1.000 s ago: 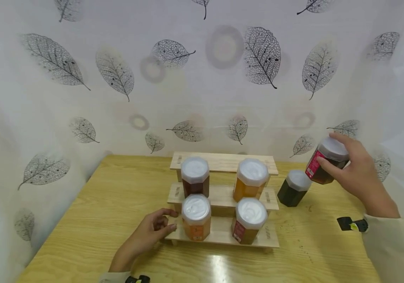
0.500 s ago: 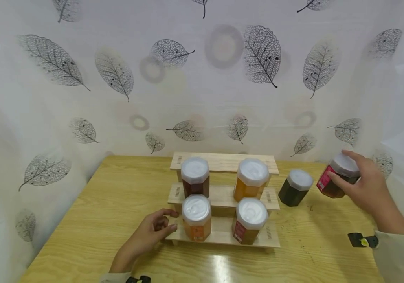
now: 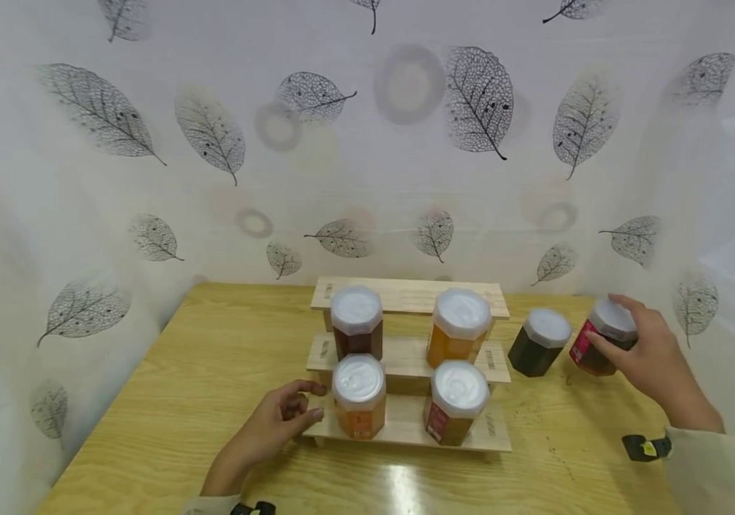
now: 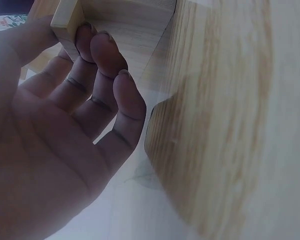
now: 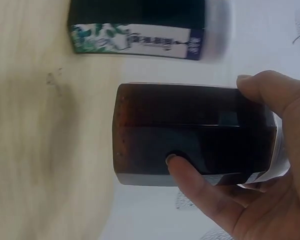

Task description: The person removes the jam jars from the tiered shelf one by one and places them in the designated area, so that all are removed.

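Observation:
My right hand (image 3: 653, 354) grips a dark jar (image 5: 190, 132) with a pink label and pale lid, thumb and fingers on opposite sides. The jar is right of a dark green jar (image 3: 538, 343) on the table; whether its base touches the wood I cannot tell. At the lower left, my left hand (image 3: 271, 425) holds the left end of a three-step wooden rack (image 3: 402, 418), its fingers curled at the board's end (image 4: 67, 25). On the rack stand a dark red jar (image 3: 357, 336), a yellow jar (image 3: 454, 347), an orange-labelled jar (image 3: 359, 415) and a pink-labelled amber jar (image 3: 447, 422).
The yellow wooden table (image 3: 213, 343) carries the rack and the green jar. A white cloth with a leaf print (image 3: 374, 172) hangs behind and at both sides, close to my right hand.
My right hand has brought the dark jar down, first rightward, then slightly left towards the green jar. My left hand and the rack have stayed in place.

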### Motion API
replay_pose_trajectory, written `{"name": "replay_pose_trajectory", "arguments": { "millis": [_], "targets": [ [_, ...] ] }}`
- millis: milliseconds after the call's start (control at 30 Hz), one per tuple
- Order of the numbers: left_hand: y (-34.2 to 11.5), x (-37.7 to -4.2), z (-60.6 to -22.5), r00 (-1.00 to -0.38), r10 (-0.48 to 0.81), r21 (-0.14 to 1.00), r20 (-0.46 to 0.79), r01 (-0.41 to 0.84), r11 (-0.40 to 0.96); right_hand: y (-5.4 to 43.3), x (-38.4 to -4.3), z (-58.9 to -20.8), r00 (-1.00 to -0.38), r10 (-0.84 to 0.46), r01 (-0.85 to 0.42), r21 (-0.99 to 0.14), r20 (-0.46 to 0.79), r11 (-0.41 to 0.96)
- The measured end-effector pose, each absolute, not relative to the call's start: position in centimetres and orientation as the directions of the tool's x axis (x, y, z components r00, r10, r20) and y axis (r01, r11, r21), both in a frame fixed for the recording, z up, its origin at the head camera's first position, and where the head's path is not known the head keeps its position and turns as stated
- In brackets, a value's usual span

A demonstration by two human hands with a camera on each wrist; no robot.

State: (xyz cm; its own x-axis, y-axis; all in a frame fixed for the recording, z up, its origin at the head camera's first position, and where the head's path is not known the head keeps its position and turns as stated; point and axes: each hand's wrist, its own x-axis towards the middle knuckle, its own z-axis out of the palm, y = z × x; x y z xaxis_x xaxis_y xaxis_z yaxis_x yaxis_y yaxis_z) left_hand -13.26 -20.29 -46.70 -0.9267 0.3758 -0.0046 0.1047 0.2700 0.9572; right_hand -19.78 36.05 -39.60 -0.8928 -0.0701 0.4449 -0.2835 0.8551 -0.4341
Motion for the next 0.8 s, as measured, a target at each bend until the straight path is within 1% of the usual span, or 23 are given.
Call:
{"name": "replay_pose_trajectory", "arguments": {
  "millis": [267,600,800],
  "targets": [
    [-20.3,-13.3,-46.7,-0.929,0.370,0.960,-0.013,0.092,0.264,36.9,-19.9,-41.8,-0.903,-0.058,-0.272,-0.461,0.427,0.845],
    [-20.3,-13.2,-46.6,-0.935,0.355,0.955,-0.022,0.086,0.283,36.6,-20.5,-43.4,-0.876,-0.080,-0.326,-0.461,0.475,0.825],
    [-20.2,-13.3,-46.6,-0.931,0.364,0.959,-0.012,0.092,0.268,36.3,-20.9,-43.7,-0.870,-0.071,-0.325,-0.460,0.488,0.826]
  ]
}}
